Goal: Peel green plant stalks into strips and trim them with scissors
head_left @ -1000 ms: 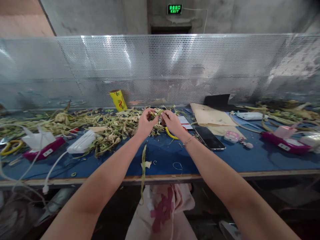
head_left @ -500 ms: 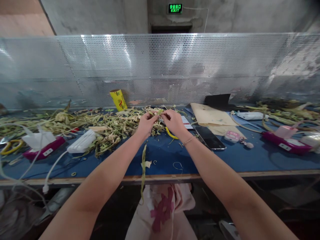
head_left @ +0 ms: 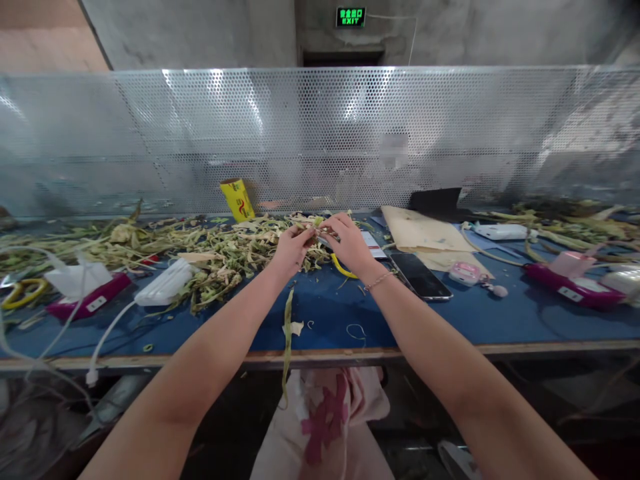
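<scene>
My left hand (head_left: pixel 291 253) and my right hand (head_left: pixel 347 244) meet over the front of a heap of wilted green plant pieces (head_left: pixel 250 250). Fingertips of both are pinched together on a small piece of wilted green plant (head_left: pixel 319 222); most of it is hidden by the fingers. Below the hands, a long flat green strip (head_left: pixel 287 333) hangs over the table's front edge, with a pale scrap (head_left: pixel 297 328) beside it. Behind my right wrist lie a yellow-handled tool (head_left: pixel 344 267), partly covered, and a lit screen or card (head_left: pixel 373 245).
On the blue table (head_left: pixel 320 313) are a white power bank (head_left: pixel 165 283), purple power strips (head_left: pixel 90 300), a black phone (head_left: pixel 421 277), brown paper (head_left: pixel 425 230), a pink case (head_left: pixel 465 272) and a yellow tube (head_left: pixel 237 200). A perforated metal screen (head_left: pixel 320 133) stands behind.
My right hand has shifted slightly and its fingers have turned over the plant piece, covering more of it. My left hand stays nearly in place.
</scene>
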